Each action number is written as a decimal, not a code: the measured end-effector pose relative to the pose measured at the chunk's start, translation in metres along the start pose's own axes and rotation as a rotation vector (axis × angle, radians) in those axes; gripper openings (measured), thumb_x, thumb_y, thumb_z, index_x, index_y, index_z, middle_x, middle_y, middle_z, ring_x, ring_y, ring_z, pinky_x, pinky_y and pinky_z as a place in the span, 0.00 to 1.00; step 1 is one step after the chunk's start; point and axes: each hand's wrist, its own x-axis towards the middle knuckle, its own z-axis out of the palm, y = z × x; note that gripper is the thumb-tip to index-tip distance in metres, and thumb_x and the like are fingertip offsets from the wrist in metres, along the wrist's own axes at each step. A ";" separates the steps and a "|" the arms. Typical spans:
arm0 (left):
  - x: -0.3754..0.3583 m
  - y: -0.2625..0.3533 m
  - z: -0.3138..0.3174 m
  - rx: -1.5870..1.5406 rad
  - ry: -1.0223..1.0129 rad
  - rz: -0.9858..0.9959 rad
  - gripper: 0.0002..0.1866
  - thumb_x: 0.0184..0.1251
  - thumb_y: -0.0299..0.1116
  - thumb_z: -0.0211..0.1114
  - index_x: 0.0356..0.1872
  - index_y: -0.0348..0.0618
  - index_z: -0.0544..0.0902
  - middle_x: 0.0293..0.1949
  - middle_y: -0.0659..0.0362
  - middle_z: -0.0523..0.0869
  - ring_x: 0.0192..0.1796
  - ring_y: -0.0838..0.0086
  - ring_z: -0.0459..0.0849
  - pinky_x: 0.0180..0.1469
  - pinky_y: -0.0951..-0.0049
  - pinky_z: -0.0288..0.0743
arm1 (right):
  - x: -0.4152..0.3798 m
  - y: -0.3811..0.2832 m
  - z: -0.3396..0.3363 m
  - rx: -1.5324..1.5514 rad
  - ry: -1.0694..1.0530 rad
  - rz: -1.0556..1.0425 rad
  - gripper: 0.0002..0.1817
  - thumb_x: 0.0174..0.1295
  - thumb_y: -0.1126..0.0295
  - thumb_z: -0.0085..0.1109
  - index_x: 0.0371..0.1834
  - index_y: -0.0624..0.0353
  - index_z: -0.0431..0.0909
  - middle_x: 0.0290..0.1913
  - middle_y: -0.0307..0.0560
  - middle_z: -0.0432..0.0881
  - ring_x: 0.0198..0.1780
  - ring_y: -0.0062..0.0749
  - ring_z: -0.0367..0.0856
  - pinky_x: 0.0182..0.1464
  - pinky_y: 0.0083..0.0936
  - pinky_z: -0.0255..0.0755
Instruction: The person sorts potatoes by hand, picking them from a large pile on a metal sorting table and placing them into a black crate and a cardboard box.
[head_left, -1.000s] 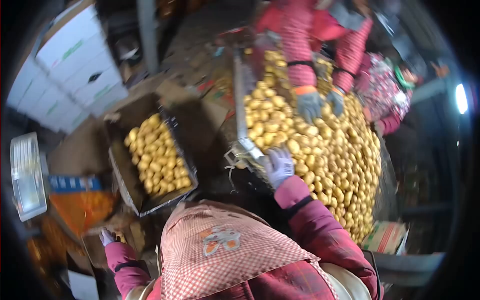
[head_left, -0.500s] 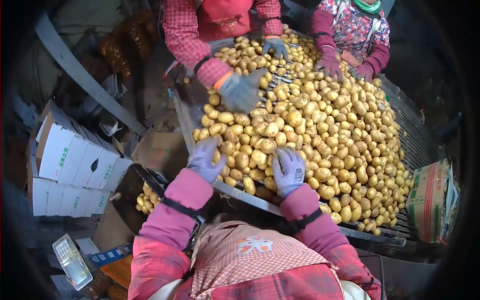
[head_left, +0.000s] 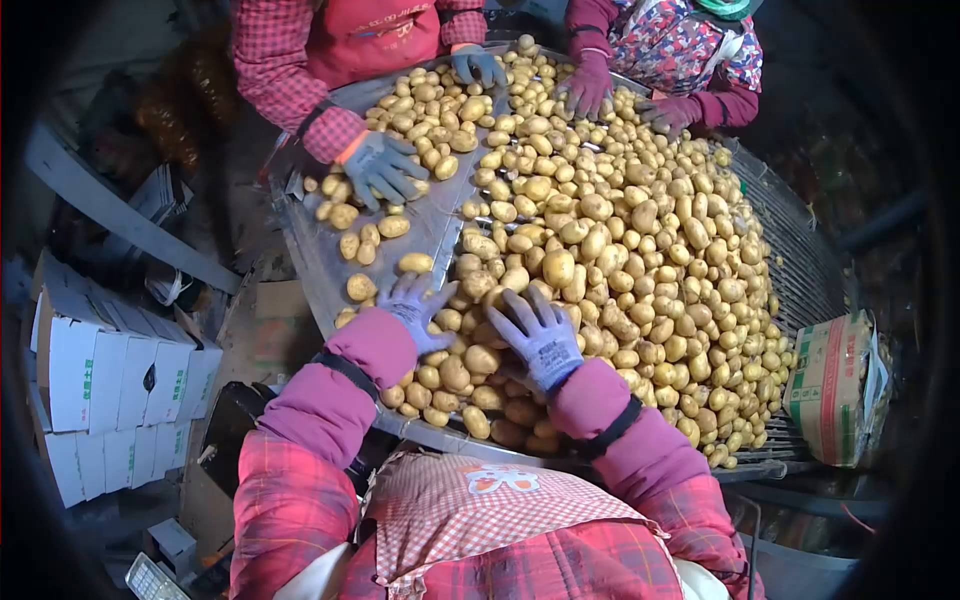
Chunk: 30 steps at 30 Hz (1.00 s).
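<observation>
A large heap of potatoes [head_left: 640,270] covers much of a metal sorting table [head_left: 400,235]. My left hand [head_left: 414,310], in a light purple glove, lies at the heap's near left side with fingers spread, touching potatoes. Also gloved and spread, my right hand [head_left: 543,340] rests on potatoes at the near middle of the heap. Neither hand has its fingers wrapped round a potato. Some loose potatoes lie on the bare metal beyond my left hand.
Opposite, a co-worker's grey-gloved hands [head_left: 382,170] touch potatoes. Another co-worker's maroon-gloved hands [head_left: 588,88] rest on the heap's far side. White cartons [head_left: 120,370] stand at the left, a printed bag [head_left: 832,388] at the right.
The view has shifted. Bare metal now shows at the table's left, where potatoes have parted from the heap. My fingers are spread wider, and the near co-worker's hand has moved left.
</observation>
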 end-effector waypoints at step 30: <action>0.069 -0.018 -0.020 -0.094 0.121 0.077 0.35 0.64 0.58 0.56 0.70 0.57 0.64 0.71 0.48 0.62 0.74 0.51 0.57 0.71 0.41 0.50 | 0.071 0.163 0.015 -0.190 0.491 0.426 0.15 0.63 0.60 0.56 0.49 0.51 0.81 0.53 0.43 0.80 0.64 0.49 0.69 0.65 0.45 0.58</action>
